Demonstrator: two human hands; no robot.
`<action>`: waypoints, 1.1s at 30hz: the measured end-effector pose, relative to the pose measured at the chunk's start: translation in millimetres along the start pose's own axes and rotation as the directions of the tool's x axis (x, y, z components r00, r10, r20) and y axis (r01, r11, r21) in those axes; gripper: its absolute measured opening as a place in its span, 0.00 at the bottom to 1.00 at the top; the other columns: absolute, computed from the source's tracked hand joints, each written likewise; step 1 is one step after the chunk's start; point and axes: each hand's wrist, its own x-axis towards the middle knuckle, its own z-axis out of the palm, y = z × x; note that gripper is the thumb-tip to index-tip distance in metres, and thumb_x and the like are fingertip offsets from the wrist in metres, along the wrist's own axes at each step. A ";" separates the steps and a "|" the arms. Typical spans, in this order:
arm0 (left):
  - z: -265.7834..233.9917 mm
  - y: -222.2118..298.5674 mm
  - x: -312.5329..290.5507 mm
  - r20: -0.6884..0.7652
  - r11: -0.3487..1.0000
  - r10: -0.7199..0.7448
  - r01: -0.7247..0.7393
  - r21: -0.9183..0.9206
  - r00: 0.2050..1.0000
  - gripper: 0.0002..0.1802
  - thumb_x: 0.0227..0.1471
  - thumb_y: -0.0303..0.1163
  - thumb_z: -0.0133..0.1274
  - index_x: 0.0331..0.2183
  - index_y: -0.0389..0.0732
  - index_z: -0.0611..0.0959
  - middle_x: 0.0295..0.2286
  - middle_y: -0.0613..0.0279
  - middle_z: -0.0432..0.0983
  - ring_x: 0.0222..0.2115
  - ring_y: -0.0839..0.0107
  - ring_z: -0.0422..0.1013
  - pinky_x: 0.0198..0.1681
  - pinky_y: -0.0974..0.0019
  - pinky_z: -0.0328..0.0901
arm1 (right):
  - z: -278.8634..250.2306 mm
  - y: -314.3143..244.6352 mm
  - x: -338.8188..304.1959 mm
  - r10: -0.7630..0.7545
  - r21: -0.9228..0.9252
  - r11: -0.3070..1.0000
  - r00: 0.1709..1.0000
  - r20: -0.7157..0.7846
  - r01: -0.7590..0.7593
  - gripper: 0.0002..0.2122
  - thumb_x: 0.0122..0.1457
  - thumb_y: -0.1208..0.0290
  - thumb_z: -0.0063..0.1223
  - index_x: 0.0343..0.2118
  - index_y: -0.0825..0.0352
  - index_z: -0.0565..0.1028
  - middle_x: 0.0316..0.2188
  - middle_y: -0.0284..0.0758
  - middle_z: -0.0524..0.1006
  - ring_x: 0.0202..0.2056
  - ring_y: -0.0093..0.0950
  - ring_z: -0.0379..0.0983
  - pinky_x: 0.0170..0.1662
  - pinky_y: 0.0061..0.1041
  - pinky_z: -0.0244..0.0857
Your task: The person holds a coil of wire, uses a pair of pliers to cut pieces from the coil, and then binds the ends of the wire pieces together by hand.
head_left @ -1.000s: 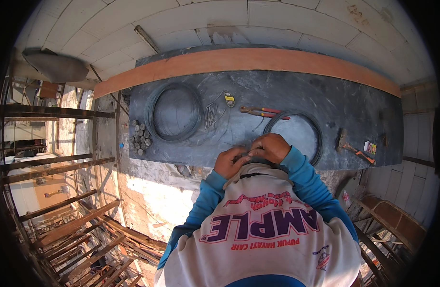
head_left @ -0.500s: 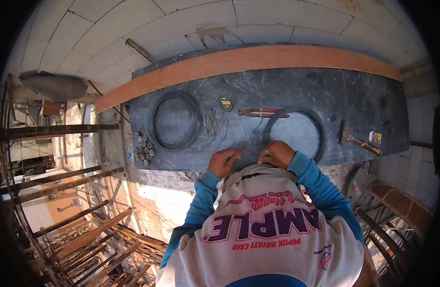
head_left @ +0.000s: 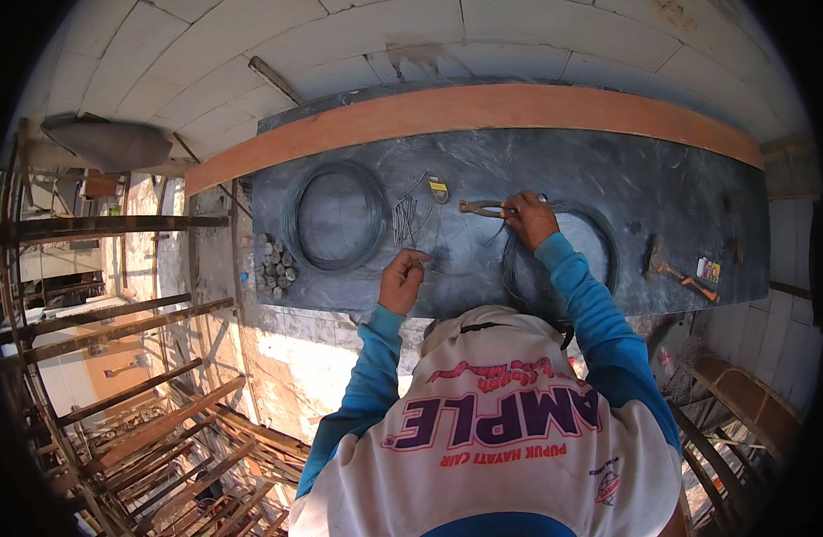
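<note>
My right hand is closed over the red-and-yellow handles of the pincers, whose jaws point left. The pincers are at the table's middle, beside the right coil of dark wire. My left hand is pinched near the table's front edge, and a thin wire seems to run from its fingertips to the right. Beyond that hand lie several short cut wire pieces and a yellow-and-black tape measure. Another coil of wire lies to their left.
The dark table has a long orange-brown board along its far side. A hammer and a small colourful packet lie at the right. Several grey cylindrical blocks stand at the left end. Wooden scaffolding is farther left.
My right hand has moved from the table's front edge up to the pincers and closed on their handles. My left hand has shifted slightly left and away from the right one.
</note>
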 end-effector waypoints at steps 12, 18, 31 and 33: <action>24.8 6.1 13.1 -0.150 0.946 -0.035 -0.016 -0.325 0.988 0.06 0.53 0.25 0.45 0.35 0.36 0.74 0.19 0.66 0.67 0.18 0.81 0.61 0.19 0.75 0.57 | 17.6 8.7 52.8 0.141 -0.282 0.958 0.947 0.290 -0.056 0.18 0.47 0.68 0.60 0.43 0.62 0.73 0.42 0.41 0.72 0.44 0.42 0.71 0.46 0.37 0.67; 30.9 15.1 22.3 -0.110 0.846 -0.180 0.096 -0.525 0.978 0.06 0.55 0.28 0.48 0.36 0.39 0.74 0.25 0.65 0.69 0.22 0.76 0.65 0.25 0.71 0.62 | 14.1 11.7 63.5 0.257 -0.104 0.964 0.959 0.121 -0.245 0.19 0.44 0.71 0.62 0.41 0.67 0.71 0.38 0.45 0.76 0.40 0.45 0.73 0.45 0.37 0.67; 52.2 12.5 29.6 -0.012 0.836 -0.143 0.114 -0.537 0.990 0.04 0.56 0.30 0.49 0.35 0.42 0.73 0.22 0.66 0.66 0.21 0.75 0.64 0.25 0.70 0.63 | -8.1 -7.0 68.7 0.225 0.656 0.745 0.880 -0.418 0.121 0.22 0.50 0.73 0.56 0.49 0.68 0.64 0.38 0.45 0.73 0.39 0.35 0.74 0.40 0.32 0.69; 54.8 19.1 33.4 -0.031 0.818 -0.109 0.072 -0.571 0.994 0.04 0.57 0.31 0.48 0.36 0.43 0.73 0.23 0.67 0.65 0.21 0.75 0.63 0.25 0.70 0.62 | -25.7 -31.1 74.5 0.196 0.718 0.624 0.828 -0.525 0.308 0.21 0.53 0.72 0.53 0.49 0.68 0.63 0.35 0.42 0.73 0.38 0.31 0.73 0.38 0.31 0.68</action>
